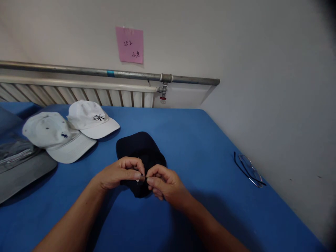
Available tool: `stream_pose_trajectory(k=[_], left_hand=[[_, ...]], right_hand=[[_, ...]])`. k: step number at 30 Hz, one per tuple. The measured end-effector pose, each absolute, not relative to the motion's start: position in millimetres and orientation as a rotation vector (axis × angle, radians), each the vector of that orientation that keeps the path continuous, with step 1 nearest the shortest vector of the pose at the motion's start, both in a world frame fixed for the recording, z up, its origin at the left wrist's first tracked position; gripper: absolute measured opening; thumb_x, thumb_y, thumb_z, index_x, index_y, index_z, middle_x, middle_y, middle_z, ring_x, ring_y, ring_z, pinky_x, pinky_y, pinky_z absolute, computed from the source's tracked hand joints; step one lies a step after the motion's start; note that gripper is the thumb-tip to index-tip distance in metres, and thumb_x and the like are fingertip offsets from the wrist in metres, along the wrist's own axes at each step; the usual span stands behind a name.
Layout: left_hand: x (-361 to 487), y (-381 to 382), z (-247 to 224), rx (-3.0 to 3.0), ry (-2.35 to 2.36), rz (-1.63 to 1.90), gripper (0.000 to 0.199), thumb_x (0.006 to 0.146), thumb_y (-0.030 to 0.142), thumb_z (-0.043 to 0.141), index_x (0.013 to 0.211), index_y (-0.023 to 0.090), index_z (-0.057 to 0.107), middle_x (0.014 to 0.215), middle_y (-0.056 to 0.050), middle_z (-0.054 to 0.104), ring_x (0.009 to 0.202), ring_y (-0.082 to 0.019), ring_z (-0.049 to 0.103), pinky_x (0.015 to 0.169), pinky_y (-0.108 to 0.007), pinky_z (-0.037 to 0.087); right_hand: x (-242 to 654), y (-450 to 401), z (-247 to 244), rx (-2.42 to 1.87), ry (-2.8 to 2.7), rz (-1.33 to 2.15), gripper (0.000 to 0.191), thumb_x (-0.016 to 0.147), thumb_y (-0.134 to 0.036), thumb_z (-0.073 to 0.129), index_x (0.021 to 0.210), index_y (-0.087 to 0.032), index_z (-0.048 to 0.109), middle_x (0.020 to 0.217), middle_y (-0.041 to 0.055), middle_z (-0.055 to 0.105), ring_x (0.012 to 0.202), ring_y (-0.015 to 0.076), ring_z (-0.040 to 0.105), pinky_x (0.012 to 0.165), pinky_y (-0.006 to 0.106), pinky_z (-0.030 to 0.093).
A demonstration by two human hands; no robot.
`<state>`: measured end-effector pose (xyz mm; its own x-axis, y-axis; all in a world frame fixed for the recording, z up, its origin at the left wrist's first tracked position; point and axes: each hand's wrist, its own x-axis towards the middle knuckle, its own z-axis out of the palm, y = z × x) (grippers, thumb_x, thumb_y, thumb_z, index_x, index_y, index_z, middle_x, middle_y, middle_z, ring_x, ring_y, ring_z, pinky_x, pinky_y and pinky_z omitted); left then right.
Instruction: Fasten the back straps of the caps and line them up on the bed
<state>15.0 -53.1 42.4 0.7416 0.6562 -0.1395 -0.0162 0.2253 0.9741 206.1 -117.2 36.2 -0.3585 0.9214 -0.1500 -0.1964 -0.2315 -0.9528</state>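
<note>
Through the head camera, I have both hands near the middle of the blue table (189, 140), over a dark cap (139, 142). My left hand (122, 173) pinches a small translucent strip (142, 178) between thumb and forefinger. My right hand (166, 183) meets it from the other side, thumb and forefinger drawn narrow on the strip's right end; its remaining fingers curl underneath. Whether the strip is joined to the cap, I cannot tell from here.

The dark cap lies beneath my fingers, brim pointing away and to the left, its near part partly covered by the hands. Off to the left I see three more: a white cap (85, 117) with dark lettering, a pale cap (52, 131) with a small dark emblem touching it, and a grey cap (25, 171) nearest the left edge. Glasses (250, 169) rest well apart, near the table's right edge.
</note>
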Motion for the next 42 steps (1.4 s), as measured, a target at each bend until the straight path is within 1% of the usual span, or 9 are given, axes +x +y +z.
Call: stream_pose_trajectory(k=[5,9,15,17,20,25,30,36,42], left_hand=[[17,-53,43,1.257,0.639,0.495,0.017,0.071,0.029,0.074,0.071,0.015,0.066,0.058,0.003,0.058,0.055,-0.009,0.048,0.057,-0.023,0.038],[16,-53,42,1.274,0.633,0.515,0.015,0.073,0.028,0.072,0.072,0.015,0.066,0.062,0.002,0.060,0.058,-0.010,0.050,0.060,-0.023,0.038],[17,-54,39,1.263,0.655,0.455,0.012,0.075,0.025,0.071,0.078,0.015,0.066,0.070,-0.001,0.066,0.063,-0.011,0.053,0.058,-0.022,0.036],[16,-54,40,1.269,0.665,0.459,0.010,0.075,0.024,0.070,0.078,0.014,0.066,0.070,-0.001,0.065,0.064,-0.010,0.053,0.059,-0.022,0.037],[16,-54,43,1.269,0.676,0.489,0.006,0.075,0.020,0.069,0.076,0.015,0.067,0.069,0.001,0.063,0.064,-0.009,0.052,0.060,-0.021,0.037],[17,-54,47,1.281,0.703,0.507,0.008,0.074,0.022,0.070,0.073,0.015,0.066,0.067,0.002,0.060,0.062,-0.009,0.048,0.059,-0.021,0.036],[20,-57,48,1.288,0.715,0.460,0.013,0.071,0.026,0.072,0.072,0.015,0.066,0.063,0.003,0.057,0.057,-0.008,0.042,0.053,-0.019,0.030],[18,-55,46,1.258,0.681,0.452,0.010,0.072,0.023,0.073,0.073,0.015,0.067,0.066,0.003,0.059,0.059,-0.007,0.046,0.054,-0.019,0.033],[14,-52,46,1.185,0.701,0.607,0.009,0.070,0.020,0.074,0.071,0.016,0.067,0.064,0.003,0.062,0.058,-0.007,0.049,0.055,-0.018,0.034]], right_hand=[[207,-119,39,-0.986,-1.165,1.673,0.008,0.077,-0.024,0.059,0.083,-0.019,0.058,0.063,-0.0060,0.056,0.043,0.0039,0.041,0.042,0.020,0.033],[207,-120,39,-0.970,-1.169,1.634,0.013,0.073,-0.017,0.052,0.085,-0.020,0.057,0.066,-0.0053,0.057,0.046,0.0049,0.043,0.045,0.021,0.035],[206,-119,42,-0.996,-1.276,1.557,0.009,0.075,-0.018,0.054,0.083,-0.021,0.052,0.067,-0.0055,0.056,0.047,0.0058,0.043,0.048,0.022,0.035],[208,-120,46,-1.030,-1.335,1.491,0.008,0.076,-0.018,0.055,0.083,-0.021,0.054,0.070,-0.0043,0.056,0.054,0.0076,0.047,0.052,0.023,0.038],[215,-120,51,-1.076,-1.432,1.374,0.014,0.074,-0.015,0.058,0.086,-0.022,0.057,0.077,-0.0029,0.058,0.066,0.0101,0.051,0.061,0.025,0.042],[223,-118,52,-1.097,-1.491,1.305,0.020,0.073,-0.013,0.059,0.090,-0.023,0.056,0.077,-0.0031,0.061,0.072,0.0120,0.055,0.070,0.028,0.045],[218,-119,50,-1.059,-1.519,1.262,0.015,0.075,-0.013,0.059,0.087,-0.023,0.057,0.079,-0.0029,0.060,0.073,0.0115,0.056,0.071,0.027,0.046],[215,-121,53,-1.043,-1.539,1.170,0.010,0.078,-0.015,0.059,0.083,-0.023,0.058,0.079,-0.0024,0.061,0.074,0.0121,0.057,0.073,0.028,0.048],[224,-119,52,-1.077,-1.662,1.079,0.027,0.072,-0.013,0.065,0.096,-0.025,0.061,0.086,-0.0017,0.065,0.082,0.0152,0.060,0.080,0.033,0.048]])
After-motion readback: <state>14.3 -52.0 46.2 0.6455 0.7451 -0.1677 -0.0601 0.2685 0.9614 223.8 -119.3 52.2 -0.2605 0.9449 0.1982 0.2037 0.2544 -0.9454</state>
